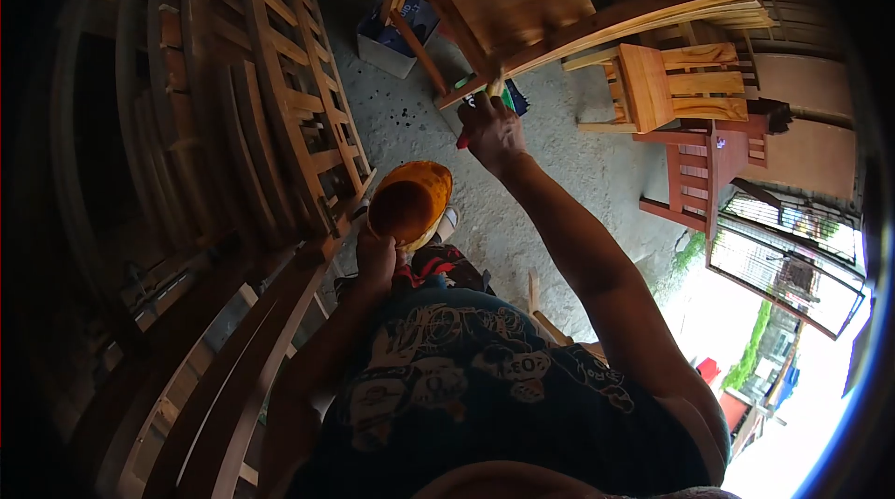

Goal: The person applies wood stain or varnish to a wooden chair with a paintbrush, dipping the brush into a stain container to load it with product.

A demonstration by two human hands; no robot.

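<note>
My left hand grips the side of an orange-yellow container with an open top, tilted toward me in front of my waist. A reddish-brown stain covers its inside. My right hand reaches forward, fingers closed on what looks like a paintbrush, its red end poking out below the hand. A pale tip shows past the fingers, right at the lower corner of a wooden table. I cannot tell how much of the brush is hidden in the fist.
Slatted wooden frames stack along the left. Under the table sits a grey bin. To the right stand a light wooden chair and a reddish-brown one. Beyond them is a metal gate. Dark spots mark the concrete floor.
</note>
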